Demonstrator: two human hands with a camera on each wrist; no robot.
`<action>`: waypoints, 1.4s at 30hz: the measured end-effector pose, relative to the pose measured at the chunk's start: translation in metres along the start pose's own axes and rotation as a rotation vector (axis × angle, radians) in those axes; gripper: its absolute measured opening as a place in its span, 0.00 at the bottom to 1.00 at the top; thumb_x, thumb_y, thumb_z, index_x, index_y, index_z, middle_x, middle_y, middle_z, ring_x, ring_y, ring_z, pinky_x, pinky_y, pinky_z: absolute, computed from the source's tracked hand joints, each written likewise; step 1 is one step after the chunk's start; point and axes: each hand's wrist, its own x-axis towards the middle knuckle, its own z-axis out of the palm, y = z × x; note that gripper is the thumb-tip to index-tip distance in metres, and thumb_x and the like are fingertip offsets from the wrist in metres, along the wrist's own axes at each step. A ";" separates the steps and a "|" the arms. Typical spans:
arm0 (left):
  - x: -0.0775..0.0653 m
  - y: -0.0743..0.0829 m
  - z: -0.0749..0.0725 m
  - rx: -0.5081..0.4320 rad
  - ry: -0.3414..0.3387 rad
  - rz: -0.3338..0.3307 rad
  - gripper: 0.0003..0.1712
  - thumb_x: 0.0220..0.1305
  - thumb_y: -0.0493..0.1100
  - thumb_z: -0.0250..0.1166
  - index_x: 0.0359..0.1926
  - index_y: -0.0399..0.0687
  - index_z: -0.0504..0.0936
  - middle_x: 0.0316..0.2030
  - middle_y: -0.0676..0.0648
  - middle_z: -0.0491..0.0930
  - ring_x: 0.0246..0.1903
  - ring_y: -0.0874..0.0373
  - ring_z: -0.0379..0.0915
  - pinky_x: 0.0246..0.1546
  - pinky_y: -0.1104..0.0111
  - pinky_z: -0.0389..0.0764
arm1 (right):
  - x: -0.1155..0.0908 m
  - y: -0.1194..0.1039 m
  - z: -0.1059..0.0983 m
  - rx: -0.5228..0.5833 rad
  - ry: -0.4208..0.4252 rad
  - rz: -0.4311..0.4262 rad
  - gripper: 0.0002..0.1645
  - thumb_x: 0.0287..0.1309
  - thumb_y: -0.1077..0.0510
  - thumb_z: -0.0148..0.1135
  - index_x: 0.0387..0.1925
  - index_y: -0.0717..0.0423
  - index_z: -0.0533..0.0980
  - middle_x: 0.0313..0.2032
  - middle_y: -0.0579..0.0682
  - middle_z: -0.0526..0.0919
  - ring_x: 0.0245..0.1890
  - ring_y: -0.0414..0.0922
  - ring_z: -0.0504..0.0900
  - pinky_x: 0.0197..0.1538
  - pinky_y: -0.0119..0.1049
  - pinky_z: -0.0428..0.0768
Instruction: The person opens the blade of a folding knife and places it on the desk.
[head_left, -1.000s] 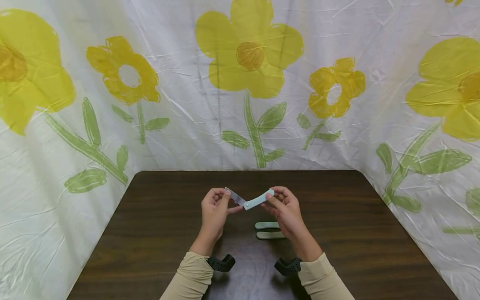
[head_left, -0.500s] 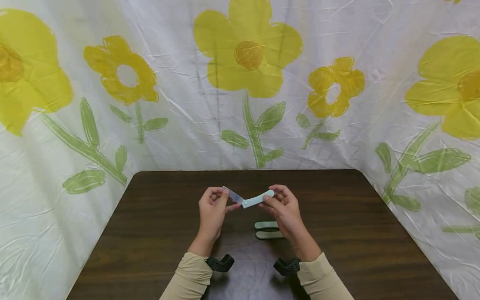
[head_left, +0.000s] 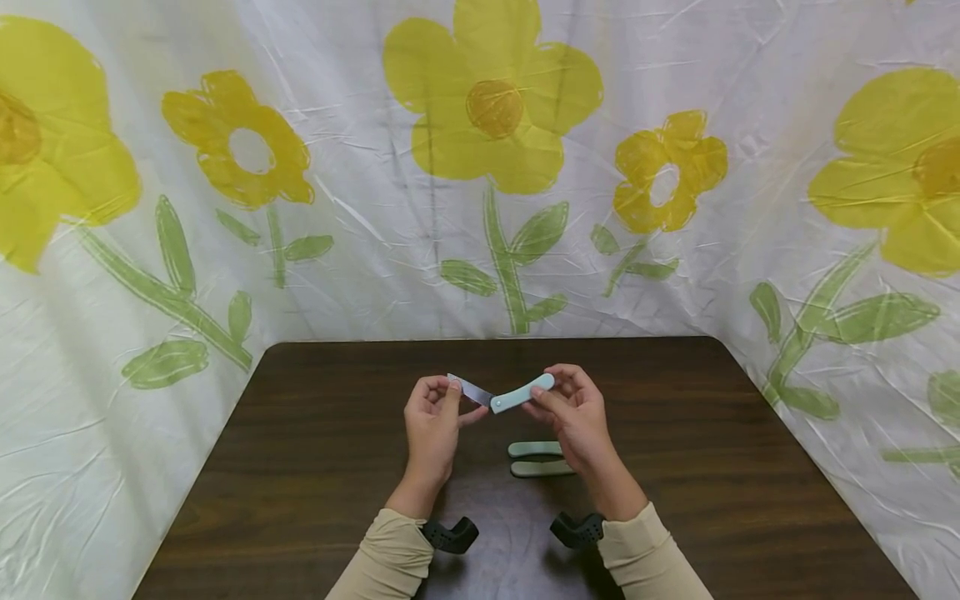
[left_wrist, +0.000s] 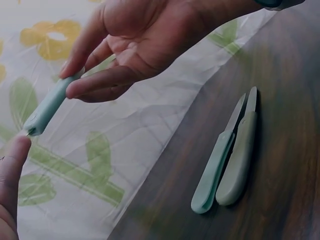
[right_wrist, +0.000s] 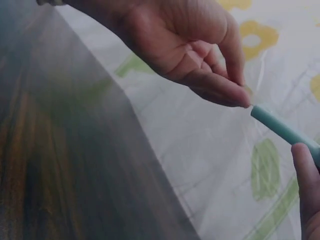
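Observation:
Held up over the table between both hands is a partly unfolded folding knife [head_left: 522, 394] with a pale mint handle, bent at its pivot. My left hand [head_left: 431, 429] pinches its metal blade [head_left: 474, 392] between thumb and fingers. The far end of the handle is pinched by my right hand [head_left: 583, 423]. On the table lie two more folding knives with their blades out, side by side: a mint one [left_wrist: 213, 172] and a grey-green one [left_wrist: 238, 161]. In the head view my right hand hides their blade ends.
The dark wooden table [head_left: 315, 467] reaches back to a white curtain [head_left: 360, 283] printed with yellow flowers. Each wrist wears a black camera mount, the left mount [head_left: 452, 536] and the right mount [head_left: 576, 530], both low over the table.
Both hands and the folding knife have shifted slightly to the right since half a second ago. The grips and the bend of the knife look about the same.

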 end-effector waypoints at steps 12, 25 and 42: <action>-0.006 -0.004 0.008 -0.102 0.116 0.043 0.03 0.78 0.29 0.57 0.46 0.30 0.71 0.41 0.42 0.74 0.41 0.53 0.77 0.37 0.54 0.91 | -0.004 0.003 0.010 0.064 0.053 -0.050 0.18 0.64 0.78 0.64 0.50 0.62 0.71 0.38 0.47 0.81 0.38 0.42 0.87 0.44 0.44 0.91; -0.009 -0.006 0.014 -0.177 0.167 0.015 0.05 0.80 0.31 0.55 0.44 0.40 0.68 0.42 0.39 0.71 0.43 0.49 0.78 0.40 0.55 0.91 | -0.006 0.005 0.016 0.105 0.106 -0.050 0.17 0.64 0.77 0.65 0.46 0.60 0.71 0.37 0.49 0.82 0.37 0.43 0.88 0.45 0.44 0.90; -0.010 -0.009 0.014 -0.195 0.156 -0.022 0.05 0.80 0.30 0.54 0.43 0.41 0.67 0.42 0.39 0.73 0.43 0.48 0.80 0.43 0.55 0.91 | -0.005 0.009 0.013 0.093 0.135 -0.042 0.16 0.63 0.76 0.67 0.44 0.65 0.70 0.36 0.50 0.82 0.36 0.44 0.89 0.44 0.44 0.91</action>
